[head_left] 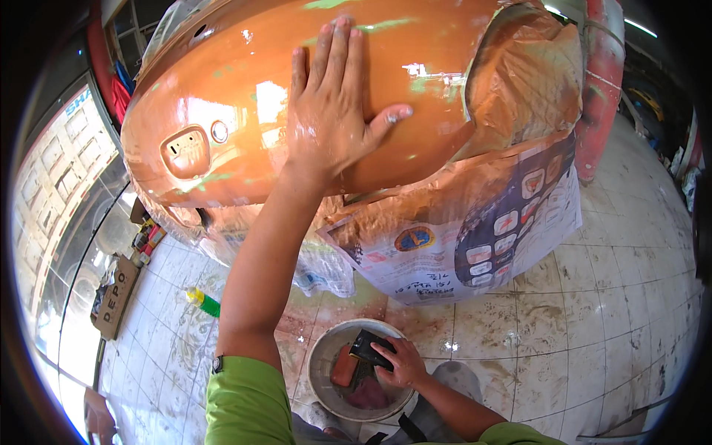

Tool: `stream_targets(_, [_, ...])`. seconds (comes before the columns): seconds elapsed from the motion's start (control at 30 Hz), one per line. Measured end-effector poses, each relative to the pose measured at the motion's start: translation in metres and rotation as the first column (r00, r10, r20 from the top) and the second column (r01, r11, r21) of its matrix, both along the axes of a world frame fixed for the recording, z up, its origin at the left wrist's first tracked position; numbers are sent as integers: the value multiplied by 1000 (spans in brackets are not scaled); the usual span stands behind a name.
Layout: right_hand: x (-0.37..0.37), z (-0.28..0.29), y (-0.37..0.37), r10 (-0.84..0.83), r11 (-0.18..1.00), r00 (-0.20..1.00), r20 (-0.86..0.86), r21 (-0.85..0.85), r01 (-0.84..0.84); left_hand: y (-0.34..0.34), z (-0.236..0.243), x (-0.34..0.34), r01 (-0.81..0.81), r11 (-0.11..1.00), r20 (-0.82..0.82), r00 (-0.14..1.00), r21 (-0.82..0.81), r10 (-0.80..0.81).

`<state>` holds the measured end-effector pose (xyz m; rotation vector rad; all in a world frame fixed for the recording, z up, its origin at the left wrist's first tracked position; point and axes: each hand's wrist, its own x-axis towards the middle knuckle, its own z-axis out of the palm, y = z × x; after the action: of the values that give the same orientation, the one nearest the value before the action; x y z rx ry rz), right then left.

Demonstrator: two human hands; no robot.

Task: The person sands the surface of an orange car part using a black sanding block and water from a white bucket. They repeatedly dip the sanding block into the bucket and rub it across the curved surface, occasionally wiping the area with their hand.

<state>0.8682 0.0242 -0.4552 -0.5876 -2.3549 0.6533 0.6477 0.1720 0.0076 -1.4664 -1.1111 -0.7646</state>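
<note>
My left hand lies flat, fingers spread, on a glossy wet orange vehicle body panel with green patches. My right hand reaches down into a grey bucket of murky water and grips a dark sanding block. An orange pad sits in the bucket beside it. Masking paper, stained orange, is taped over the panel's right and lower parts.
A green and yellow bottle lies on the wet tiled floor to the left. A cardboard box and small items stand by the glass front at far left. A red post rises at upper right.
</note>
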Motion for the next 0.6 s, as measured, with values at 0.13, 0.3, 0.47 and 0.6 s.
stream_targets(0.13, [-1,-2,-2,6,1000,1000,21,-2,-6,-19,-28,-6,-25,997,22,999,-72,26])
stream_targets(0.3, [1,-2,1,-4,1000,1000,3,-7,4,-27,-50,-25,-55,988,-22,998,-145,52])
stream_targets(0.47, [-6,-6,1,1,1000,1000,-26,25,-1,-8,31,-26,-66,998,66,996,-21,67])
stream_targets(0.6, [-5,-5,2,18,1000,1000,-26,7,-17,-2,51,-32,-44,998,81,996,39,41])
